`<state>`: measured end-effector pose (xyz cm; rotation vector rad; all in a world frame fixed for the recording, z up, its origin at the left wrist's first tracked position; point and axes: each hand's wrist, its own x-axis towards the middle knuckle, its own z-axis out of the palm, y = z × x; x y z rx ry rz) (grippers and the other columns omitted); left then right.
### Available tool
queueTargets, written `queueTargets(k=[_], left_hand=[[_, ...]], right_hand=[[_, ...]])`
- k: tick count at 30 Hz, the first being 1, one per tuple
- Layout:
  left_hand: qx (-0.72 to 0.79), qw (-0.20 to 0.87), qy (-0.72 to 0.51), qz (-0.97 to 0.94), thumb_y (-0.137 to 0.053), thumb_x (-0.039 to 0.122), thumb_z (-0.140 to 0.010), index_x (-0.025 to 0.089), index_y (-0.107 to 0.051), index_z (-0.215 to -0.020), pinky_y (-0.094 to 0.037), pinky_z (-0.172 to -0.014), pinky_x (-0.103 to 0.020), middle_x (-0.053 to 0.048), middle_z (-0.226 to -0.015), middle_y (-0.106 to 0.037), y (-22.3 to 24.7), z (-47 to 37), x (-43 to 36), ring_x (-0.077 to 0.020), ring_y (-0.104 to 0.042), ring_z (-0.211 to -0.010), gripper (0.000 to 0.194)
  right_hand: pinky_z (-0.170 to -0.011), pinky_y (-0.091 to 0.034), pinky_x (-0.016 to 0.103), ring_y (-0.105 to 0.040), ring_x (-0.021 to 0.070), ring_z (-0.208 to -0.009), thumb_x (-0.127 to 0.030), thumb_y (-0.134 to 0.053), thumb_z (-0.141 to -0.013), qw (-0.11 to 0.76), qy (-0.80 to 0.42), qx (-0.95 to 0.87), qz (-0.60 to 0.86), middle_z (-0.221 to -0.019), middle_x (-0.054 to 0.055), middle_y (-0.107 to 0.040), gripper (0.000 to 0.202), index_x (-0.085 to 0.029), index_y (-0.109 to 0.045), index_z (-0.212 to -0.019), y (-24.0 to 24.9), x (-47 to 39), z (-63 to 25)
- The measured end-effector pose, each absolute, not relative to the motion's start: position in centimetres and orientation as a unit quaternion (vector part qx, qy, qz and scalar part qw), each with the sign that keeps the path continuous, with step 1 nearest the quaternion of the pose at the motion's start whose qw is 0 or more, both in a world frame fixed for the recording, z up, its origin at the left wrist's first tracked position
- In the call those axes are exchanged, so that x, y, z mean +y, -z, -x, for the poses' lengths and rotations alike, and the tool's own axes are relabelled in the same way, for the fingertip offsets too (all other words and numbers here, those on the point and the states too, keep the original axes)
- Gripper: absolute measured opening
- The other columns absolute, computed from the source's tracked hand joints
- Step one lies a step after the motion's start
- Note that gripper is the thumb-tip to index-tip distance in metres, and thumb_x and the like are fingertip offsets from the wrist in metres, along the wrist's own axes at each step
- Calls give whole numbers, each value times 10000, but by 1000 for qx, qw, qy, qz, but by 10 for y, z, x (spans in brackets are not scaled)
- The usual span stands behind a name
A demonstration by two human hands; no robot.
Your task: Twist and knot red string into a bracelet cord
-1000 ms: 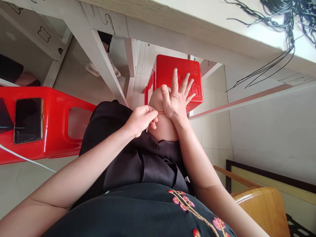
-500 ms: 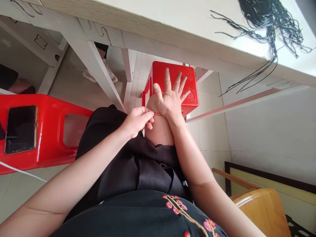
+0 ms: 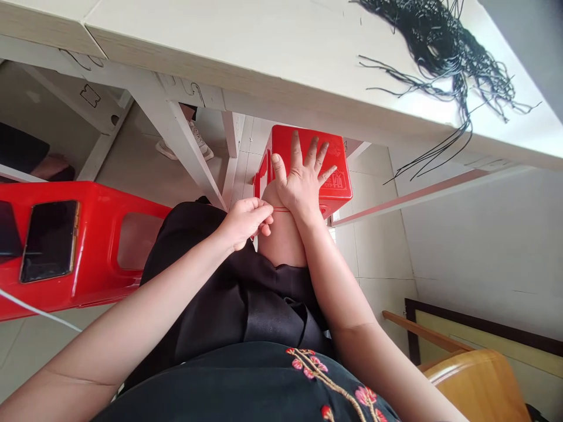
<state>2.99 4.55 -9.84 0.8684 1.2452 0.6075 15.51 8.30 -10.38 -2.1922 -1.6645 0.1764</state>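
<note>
A thin red cord (image 3: pixel 281 209) runs across my bare knee (image 3: pixel 284 237). Its left end is pinched between the thumb and fingers of my left hand (image 3: pixel 250 221), beside the knee. The cord's other end passes under the heel of my right hand (image 3: pixel 302 181), where I lose sight of it. That right hand lies palm down against the knee, fingers spread wide and pointing away from me. Beyond the fingers stands a red plastic stool (image 3: pixel 285 140), partly covered by the hand.
A white table (image 3: pixel 246 53) crosses above my knees, with a bundle of black cords (image 3: pixel 440 53) hanging over its edge. On my left, a red stool (image 3: pixel 101 234) carries a phone (image 3: pixel 49 240). A wooden chair (image 3: pixel 479 381) is at lower right. Another person's shoes (image 3: pixel 200 140) show under the table.
The whole view has shifted, with table and stools lower in the picture. My hands keep nearly the same pose on the knee, the left still pinching the cord.
</note>
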Motion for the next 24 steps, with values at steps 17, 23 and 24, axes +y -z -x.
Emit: queueTargets(k=[17, 23, 24], left_hand=[[545, 691, -282, -382, -621, 200, -737, 153, -524, -614, -254, -340, -145, 51, -515, -549, 99, -26, 63, -41, -477, -343, 165], [546, 691, -276, -384, -620, 214, -735, 153, -516, -614, -242, -345, -140, 47, -525, -552, 99, -22, 67, -45, -489, -360, 172], [547, 691, -275, -384, -623, 213, -734, 152, -515, -612, -233, -344, -140, 44, -525, -552, 99, -22, 68, -46, -490, -361, 174]], right_hand=[[-1062, -147, 743, -186, 414, -1451, -625, -258, -956, 206, -8, -615, 761, -1532, 213, -337, 689, -186, -377, -1475, 103, 104, -153], [-1059, -162, 738, -258, 418, -1414, -602, -307, -960, 216, -1, -619, 755, -1499, 215, -386, 651, -179, -424, -1441, 106, 114, -152], [-1058, -166, 738, -261, 420, -1412, -601, -307, -960, 214, -5, -618, 756, -1497, 216, -389, 648, -179, -426, -1438, 106, 115, -152]])
